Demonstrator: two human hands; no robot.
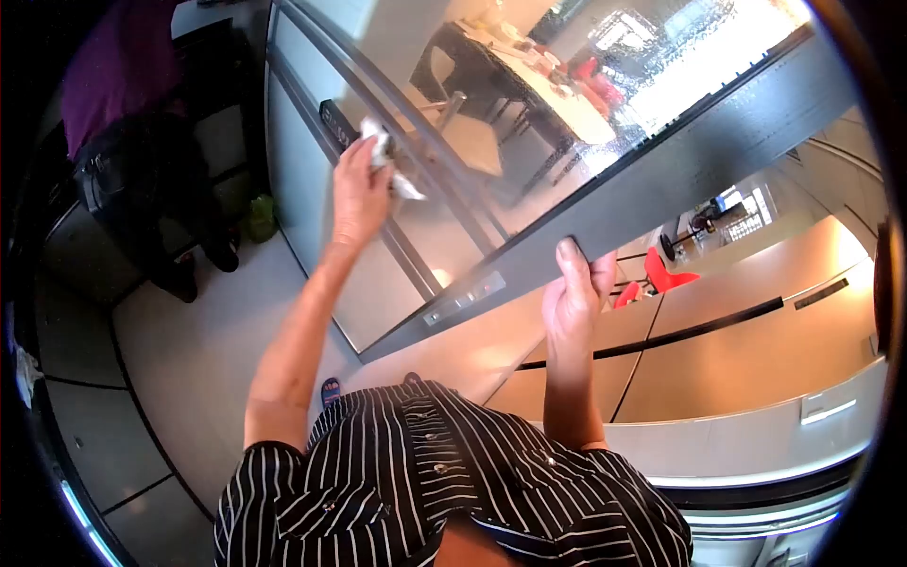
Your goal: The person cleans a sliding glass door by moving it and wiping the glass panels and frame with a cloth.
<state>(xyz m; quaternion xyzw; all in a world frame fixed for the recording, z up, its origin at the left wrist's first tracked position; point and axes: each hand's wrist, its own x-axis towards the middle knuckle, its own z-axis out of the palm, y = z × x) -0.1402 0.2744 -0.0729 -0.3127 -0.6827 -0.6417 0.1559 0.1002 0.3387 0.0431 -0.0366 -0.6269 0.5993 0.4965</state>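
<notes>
In the head view, our left hand (359, 203) had its fingers bent over a white cloth (406, 187), which lay at the glossy door panel (295, 161), bunched, we judged, to give the fingertips padding. Our right hand (572, 307) gripped the panel's dark frame (699, 142) at its lower edge, thumb on the near face and fingers curled around behind, probably to steady it against the other hand's pressure. Another person (123, 123) stood apart, beyond the panel's left side.
</notes>
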